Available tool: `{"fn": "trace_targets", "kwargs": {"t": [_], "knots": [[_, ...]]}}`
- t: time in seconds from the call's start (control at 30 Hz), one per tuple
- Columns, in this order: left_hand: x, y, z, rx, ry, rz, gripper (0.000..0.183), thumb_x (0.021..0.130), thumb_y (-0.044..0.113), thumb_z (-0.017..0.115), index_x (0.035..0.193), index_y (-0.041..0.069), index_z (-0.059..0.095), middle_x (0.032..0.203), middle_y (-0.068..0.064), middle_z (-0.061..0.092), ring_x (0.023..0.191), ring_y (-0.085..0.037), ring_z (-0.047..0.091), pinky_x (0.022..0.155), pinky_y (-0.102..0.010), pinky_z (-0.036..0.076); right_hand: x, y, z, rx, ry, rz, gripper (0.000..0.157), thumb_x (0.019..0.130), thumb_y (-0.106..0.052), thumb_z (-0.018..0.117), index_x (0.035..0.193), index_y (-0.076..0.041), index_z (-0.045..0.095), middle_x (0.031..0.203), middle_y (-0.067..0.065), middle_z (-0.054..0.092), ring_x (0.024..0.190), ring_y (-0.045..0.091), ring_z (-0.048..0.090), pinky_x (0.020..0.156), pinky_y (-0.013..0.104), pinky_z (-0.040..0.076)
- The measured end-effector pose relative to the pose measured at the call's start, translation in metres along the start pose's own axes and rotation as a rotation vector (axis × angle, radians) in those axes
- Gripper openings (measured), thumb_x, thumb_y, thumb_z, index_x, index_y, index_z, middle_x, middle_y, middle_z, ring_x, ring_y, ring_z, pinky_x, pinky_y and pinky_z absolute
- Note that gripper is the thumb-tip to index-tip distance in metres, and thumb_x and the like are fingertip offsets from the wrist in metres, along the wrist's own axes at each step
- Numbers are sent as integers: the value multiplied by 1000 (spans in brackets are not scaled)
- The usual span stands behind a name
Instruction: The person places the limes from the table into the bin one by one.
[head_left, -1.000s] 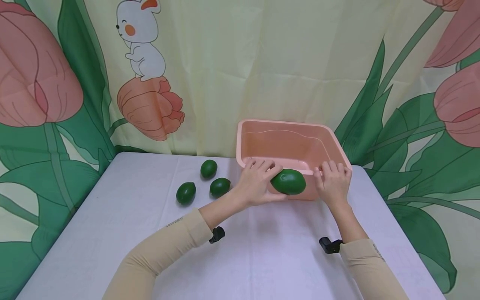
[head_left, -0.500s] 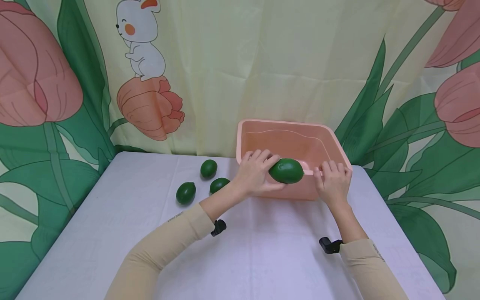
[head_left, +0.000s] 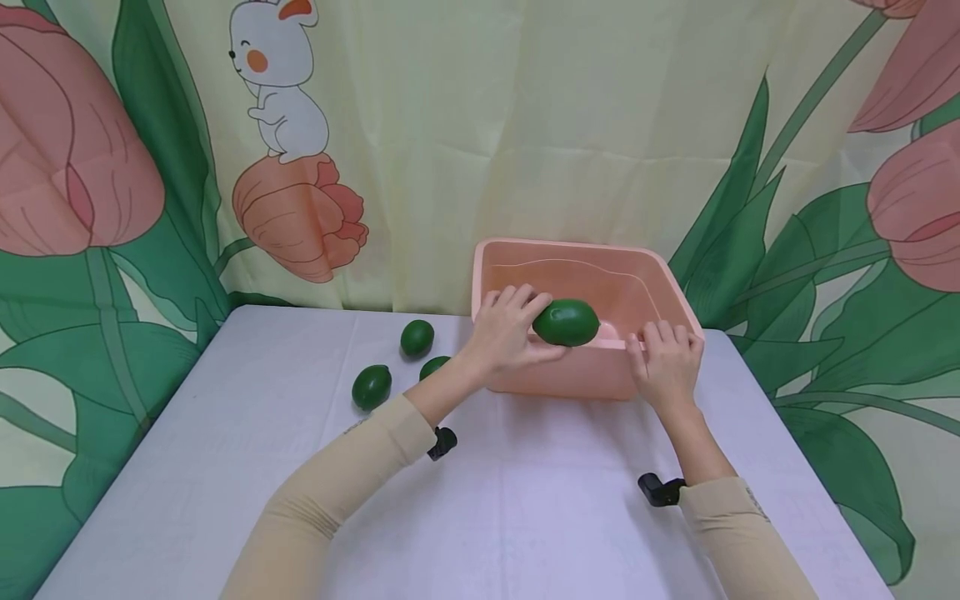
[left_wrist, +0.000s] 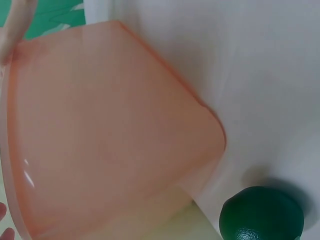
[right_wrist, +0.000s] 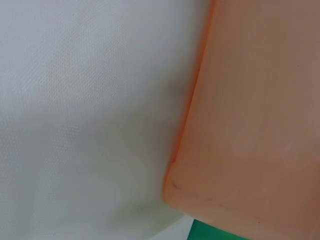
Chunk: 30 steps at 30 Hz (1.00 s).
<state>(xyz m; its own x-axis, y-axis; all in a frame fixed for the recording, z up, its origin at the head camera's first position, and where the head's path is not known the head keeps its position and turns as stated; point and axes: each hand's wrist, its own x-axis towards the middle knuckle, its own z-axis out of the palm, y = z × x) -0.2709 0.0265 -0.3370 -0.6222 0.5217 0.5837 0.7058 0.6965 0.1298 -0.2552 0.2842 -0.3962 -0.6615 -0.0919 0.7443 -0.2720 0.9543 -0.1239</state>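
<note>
In the head view my left hand (head_left: 504, 332) grips a dark green lime (head_left: 566, 322) between thumb and fingers. That lime overlaps the front rim of a pink plastic bin (head_left: 558, 372) and its inside. My right hand (head_left: 666, 362) grips the bin's front rim near the right corner, fingers curled over it. The left wrist view is mostly taken up by the bin's outer wall (left_wrist: 110, 120), with the held lime out of sight there. Against the right wrist view's edge stands the bin's lower wall (right_wrist: 250, 115), the hand itself unseen.
Left of the bin, two limes, one nearer (head_left: 372, 387) and one farther (head_left: 417, 339), lie on the white tablecloth (head_left: 480, 500). A third lime (head_left: 433, 367) is partly hidden by the left forearm. A printed curtain (head_left: 420, 150) hangs close behind the bin.
The left hand has risen and moved forward with the lime, from before the bin's front wall to over its rim. The right hand keeps its hold on the rim.
</note>
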Motion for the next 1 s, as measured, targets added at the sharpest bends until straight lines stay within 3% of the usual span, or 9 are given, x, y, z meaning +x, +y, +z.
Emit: {"fn": "trace_targets", "kwargs": {"t": [0.17,0.37,0.63,1.0], "knots": [[3,-3,1,22,-26,-26,55,71,60,59,109,21,53,97,3,50,87,-14,45,77,-31,35,0,-1,-1,-7,-15,9,54,92,-46,26,82,0,54,84,20,55,83,37,43,79,55,26],[4,-5,4,55,-61,-33,56,72,62,57,110,22,52,97,2,49,88,-14,44,77,-31,35,0,-1,-1,-4,-25,16,42,90,-37,35,83,0,54,85,20,55,83,37,43,80,55,26],[9,-6,6,52,-104,-93,59,72,65,55,113,22,51,101,2,48,92,-14,44,79,-32,35,0,0,1,-4,-10,11,53,91,-45,26,82,0,54,83,20,55,81,36,43,79,55,26],[17,-9,9,42,-167,-170,65,71,69,53,118,24,49,105,2,47,99,-15,41,81,-33,33,0,-1,0,1,-8,15,50,91,-43,28,83,-1,53,83,20,55,82,37,43,80,55,26]]}}
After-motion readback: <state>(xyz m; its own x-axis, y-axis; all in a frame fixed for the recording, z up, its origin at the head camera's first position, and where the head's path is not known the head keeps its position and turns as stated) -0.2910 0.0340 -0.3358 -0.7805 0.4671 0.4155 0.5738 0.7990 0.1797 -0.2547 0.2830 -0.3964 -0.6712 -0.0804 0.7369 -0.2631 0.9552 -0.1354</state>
